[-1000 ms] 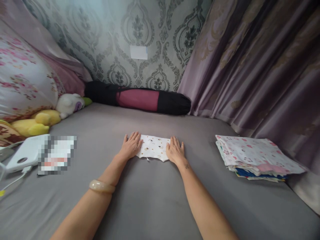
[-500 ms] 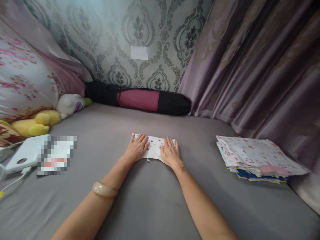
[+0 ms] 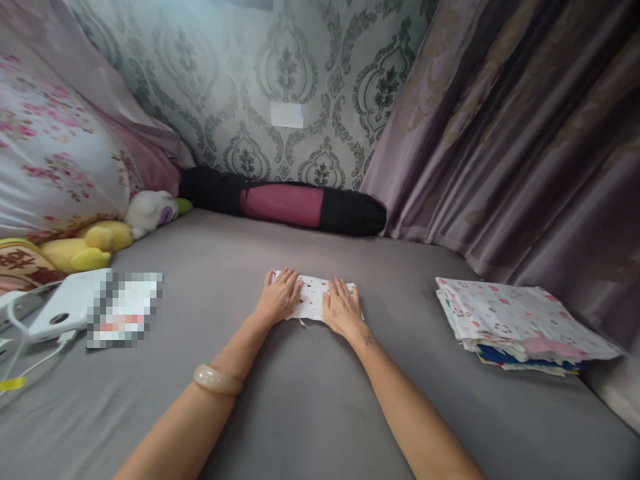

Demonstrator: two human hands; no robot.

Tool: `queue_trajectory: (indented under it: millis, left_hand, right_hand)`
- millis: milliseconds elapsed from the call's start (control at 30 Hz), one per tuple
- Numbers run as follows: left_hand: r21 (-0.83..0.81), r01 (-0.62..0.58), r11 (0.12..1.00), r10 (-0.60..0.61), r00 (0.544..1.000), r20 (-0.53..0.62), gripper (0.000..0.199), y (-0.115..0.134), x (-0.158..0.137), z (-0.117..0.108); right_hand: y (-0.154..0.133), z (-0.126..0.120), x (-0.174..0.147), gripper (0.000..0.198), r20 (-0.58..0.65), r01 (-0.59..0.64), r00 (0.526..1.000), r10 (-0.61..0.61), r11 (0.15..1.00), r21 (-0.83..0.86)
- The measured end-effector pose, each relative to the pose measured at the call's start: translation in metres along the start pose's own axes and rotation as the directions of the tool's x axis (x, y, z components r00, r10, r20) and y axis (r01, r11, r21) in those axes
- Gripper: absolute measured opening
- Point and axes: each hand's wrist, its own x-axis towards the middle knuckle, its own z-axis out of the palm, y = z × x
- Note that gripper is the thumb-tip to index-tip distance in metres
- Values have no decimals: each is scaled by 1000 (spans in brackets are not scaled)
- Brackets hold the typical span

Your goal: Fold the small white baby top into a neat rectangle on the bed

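A small white cloth with a scattered dark and red print lies flat on the grey bed sheet. On its left end rests my left hand, palm down with fingers stretched out. My right hand lies flat over the right end, its fingers extended too. Between the hands the middle of the cloth shows, with a short string or tag at its near edge. Both palms hide the ends of the cloth in part.
A stack of folded printed cloths sits at the right. Left are a white power bank with cables, a blurred-out flat item and plush toys. A black and maroon long bag lies along the wall.
The whole view has shifted slightly, so things appear a little further right and lower. Both hands stay flat on the cloth, with hardly any movement against it.
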Motion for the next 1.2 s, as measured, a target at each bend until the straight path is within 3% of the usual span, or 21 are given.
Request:
queue_trajectory:
  millis: [100, 233, 433, 533, 600, 767, 967, 1200]
  left_hand:
    - [-206, 106, 973, -139, 978, -154, 40, -9, 5, -3]
    - [-512, 223, 829, -385, 892, -235, 36, -21, 11, -7]
    - [-862, 283, 421, -680, 727, -94, 28, -34, 16, -8]
    - [-936, 279, 214, -755, 656, 23, 28, -39, 16, -8]
    - [-949, 284, 140, -781, 620, 70, 27, -42, 16, -8]
    - [-955, 287, 71, -798, 591, 118, 26, -46, 18, -8]
    - [-961, 276, 22, -806, 573, 147, 25, -46, 17, -10]
    - [-966, 257, 4, -800, 580, 151, 22, -47, 18, -11]
  right_hand:
    - [-12, -3, 3, 56, -3, 38, 999, -38, 999, 22]
    - [-22, 0, 7, 57, 0, 43, 999, -43, 998, 49]
    - [-22, 13, 7, 55, 3, 34, 999, -34, 999, 15]
    - [-22, 13, 6, 55, 15, 29, 999, -29, 1000, 13]
    - [-23, 9, 7, 55, 35, 23, 999, -24, 1000, 12]
    - [-38, -1, 12, 55, 57, -10, 998, 8, 999, 33]
    - [-68, 2, 21, 56, 21, 43, 999, -44, 997, 58]
    - [-69, 16, 21, 55, -14, 41, 999, -40, 998, 38]
